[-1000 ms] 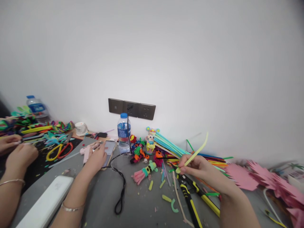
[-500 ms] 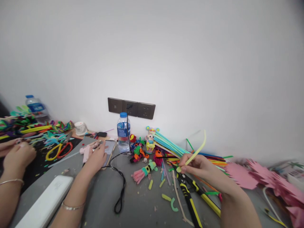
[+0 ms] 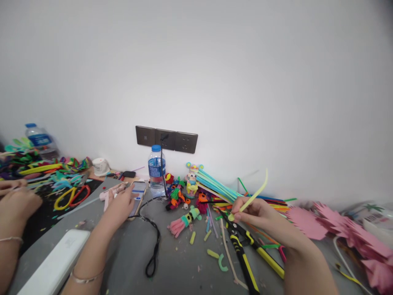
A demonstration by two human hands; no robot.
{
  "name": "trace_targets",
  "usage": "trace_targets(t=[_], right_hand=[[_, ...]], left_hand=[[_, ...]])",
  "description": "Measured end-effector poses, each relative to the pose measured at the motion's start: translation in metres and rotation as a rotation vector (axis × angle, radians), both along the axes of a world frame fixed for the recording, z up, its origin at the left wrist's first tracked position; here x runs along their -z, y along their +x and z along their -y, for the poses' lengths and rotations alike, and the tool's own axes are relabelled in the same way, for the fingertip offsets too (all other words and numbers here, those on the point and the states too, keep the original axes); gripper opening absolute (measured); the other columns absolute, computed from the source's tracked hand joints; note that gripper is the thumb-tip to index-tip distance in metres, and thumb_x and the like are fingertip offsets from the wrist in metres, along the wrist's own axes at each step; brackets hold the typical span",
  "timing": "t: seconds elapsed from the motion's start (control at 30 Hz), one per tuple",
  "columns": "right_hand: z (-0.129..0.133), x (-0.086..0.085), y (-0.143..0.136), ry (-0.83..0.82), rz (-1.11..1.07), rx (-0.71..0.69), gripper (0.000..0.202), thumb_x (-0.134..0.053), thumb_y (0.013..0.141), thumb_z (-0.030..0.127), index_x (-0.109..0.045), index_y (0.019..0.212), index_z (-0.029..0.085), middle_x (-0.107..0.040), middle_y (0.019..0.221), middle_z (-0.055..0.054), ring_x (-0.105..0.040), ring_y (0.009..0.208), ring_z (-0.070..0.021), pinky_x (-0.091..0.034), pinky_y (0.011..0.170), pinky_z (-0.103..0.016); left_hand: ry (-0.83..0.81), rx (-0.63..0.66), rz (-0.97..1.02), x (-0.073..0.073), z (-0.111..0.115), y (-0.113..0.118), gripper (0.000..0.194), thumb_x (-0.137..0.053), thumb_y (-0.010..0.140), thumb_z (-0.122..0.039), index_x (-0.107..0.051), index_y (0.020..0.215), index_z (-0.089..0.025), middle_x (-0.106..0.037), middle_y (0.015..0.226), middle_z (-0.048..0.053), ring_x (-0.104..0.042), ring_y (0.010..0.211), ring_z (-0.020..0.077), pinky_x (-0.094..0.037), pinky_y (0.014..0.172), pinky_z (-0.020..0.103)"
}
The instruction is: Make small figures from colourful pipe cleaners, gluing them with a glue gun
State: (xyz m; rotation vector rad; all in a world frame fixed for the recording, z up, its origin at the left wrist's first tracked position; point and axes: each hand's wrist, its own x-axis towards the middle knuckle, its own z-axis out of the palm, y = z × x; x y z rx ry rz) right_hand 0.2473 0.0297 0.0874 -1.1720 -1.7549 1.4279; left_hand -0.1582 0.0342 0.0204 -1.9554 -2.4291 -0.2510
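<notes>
My right hand (image 3: 260, 213) pinches a pale yellow pipe cleaner (image 3: 254, 194) between thumb and fingers, its free end curving up to the right. Right below lie pliers (image 3: 242, 250) with black and yellow handles, jaws pointing up and left. My left hand (image 3: 118, 207), a bangle on its wrist, reaches over a phone (image 3: 139, 191) with a lit screen. Its fingers are stretched out, and one fingertip is at the screen. Between my hands lies a pink and green fuzzy figure (image 3: 184, 221). Short yellow-green cut pieces (image 3: 213, 254) lie scattered nearby.
Another person's hands (image 3: 20, 205) work at the far left. A water bottle (image 3: 156, 170), small fuzzy figures (image 3: 192, 184) and bundled pipe cleaners (image 3: 217, 183) line the wall. A black cable (image 3: 156, 233) crosses the table. A white power bank (image 3: 58, 262) and scissors (image 3: 72, 197) lie left; pink paper (image 3: 307, 223) right.
The view has shifted slightly, so most things sit a little further left. My right hand still holds the yellow pipe cleaner, and my left hand stays at the phone, whose screen content looks different.
</notes>
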Motion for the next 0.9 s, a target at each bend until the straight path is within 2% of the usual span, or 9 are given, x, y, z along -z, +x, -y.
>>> trace_targets(t=[0.1, 0.23, 0.43, 0.53, 0.63, 0.7, 0.77, 0.83, 0.9], right_hand=[[0.0, 0.001, 0.001, 0.006, -0.008, -0.006, 0.028, -0.072, 0.077, 0.043, -0.06, 0.077, 0.017, -0.062, 0.07, 0.0, -0.054, 0.065, -0.0141, -0.035, 0.058, -0.027], [-0.001, 0.001, 0.0, 0.001, -0.016, -0.006, 0.03, -0.072, 0.076, 0.045, -0.06, 0.078, 0.017, -0.062, 0.069, 0.0, -0.055, 0.066, -0.0148, -0.037, 0.06, -0.027], [-0.001, 0.0, -0.001, 0.002, 0.002, 0.004, 0.031, -0.073, 0.074, 0.046, -0.06, 0.076, 0.018, -0.061, 0.068, 0.001, -0.055, 0.064, -0.0146, -0.038, 0.059, -0.027], [-0.001, 0.0, 0.0, 0.004, -0.006, 0.005, 0.031, -0.074, 0.074, 0.046, -0.061, 0.076, 0.018, -0.062, 0.07, 0.0, -0.057, 0.067, -0.0158, -0.039, 0.061, -0.027], [-0.001, 0.0, -0.001, 0.004, -0.028, 0.01, 0.031, -0.074, 0.073, 0.045, -0.061, 0.076, 0.018, -0.063, 0.071, -0.001, -0.058, 0.069, -0.0168, -0.041, 0.064, -0.028], [-0.002, -0.001, -0.007, 0.014, -0.034, 0.008, 0.029, -0.074, 0.074, 0.045, -0.061, 0.077, 0.018, -0.063, 0.072, 0.0, -0.059, 0.07, -0.0169, -0.042, 0.065, -0.028], [-0.006, 0.001, -0.02, 0.024, -0.036, -0.003, 0.028, -0.073, 0.075, 0.044, -0.062, 0.079, 0.019, -0.064, 0.073, 0.0, -0.06, 0.071, -0.017, -0.043, 0.066, -0.028], [-0.011, 0.005, -0.038, 0.024, -0.076, -0.026, 0.027, -0.073, 0.076, 0.043, -0.062, 0.08, 0.019, -0.067, 0.076, -0.001, -0.062, 0.074, -0.0178, -0.045, 0.068, -0.029], [-0.015, 0.013, -0.058, 0.016, -0.122, -0.073, 0.028, -0.076, 0.072, 0.042, -0.061, 0.077, 0.019, -0.069, 0.074, -0.002, -0.065, 0.073, -0.019, -0.047, 0.068, -0.03]], left_hand=[[-0.011, 0.005, -0.003, 0.001, 0.0, 0.0, 0.052, -0.033, 0.085, -0.011, -0.047, 0.135, -0.008, -0.067, 0.12, 0.018, -0.046, 0.131, 0.0304, -0.011, 0.111, 0.062], [-0.044, -0.004, 0.032, -0.003, 0.0, 0.002, 0.056, -0.032, 0.085, -0.01, -0.038, 0.14, -0.004, -0.069, 0.116, 0.018, -0.047, 0.13, 0.0299, -0.009, 0.111, 0.062], [0.051, -0.009, 0.02, -0.004, 0.001, 0.0, 0.055, -0.035, 0.084, -0.011, -0.039, 0.139, -0.006, -0.062, 0.127, 0.02, -0.047, 0.13, 0.031, -0.011, 0.11, 0.063], [0.076, -0.003, 0.082, -0.005, 0.001, -0.001, 0.055, -0.037, 0.083, -0.011, -0.041, 0.138, -0.009, -0.069, 0.117, 0.016, -0.047, 0.13, 0.0308, -0.009, 0.11, 0.065], [0.165, 0.015, 0.18, -0.013, 0.003, 0.003, 0.052, -0.037, 0.083, -0.015, -0.044, 0.135, -0.012, -0.074, 0.105, 0.012, -0.054, 0.122, 0.0306, -0.013, 0.11, 0.063], [0.302, 0.045, 0.285, -0.023, 0.006, 0.011, 0.045, -0.037, 0.086, -0.02, -0.05, 0.128, -0.014, -0.076, 0.101, 0.01, -0.063, 0.109, 0.0283, -0.029, 0.107, 0.055], [0.461, 0.113, 0.458, -0.033, 0.011, 0.024, 0.035, -0.038, 0.089, -0.03, -0.057, 0.116, -0.017, -0.076, 0.095, 0.008, -0.068, 0.094, 0.024, -0.047, 0.091, 0.039], [0.569, 0.189, 0.606, -0.038, 0.015, 0.042, 0.03, -0.041, 0.09, -0.038, -0.061, 0.101, -0.018, -0.075, 0.083, 0.005, -0.068, 0.081, 0.021, -0.051, 0.075, 0.03], [0.578, 0.288, 0.708, -0.038, 0.02, 0.062, 0.025, -0.047, 0.089, -0.039, -0.061, 0.094, -0.019, -0.073, 0.077, 0.003, -0.067, 0.076, 0.0184, -0.05, 0.069, 0.026]])
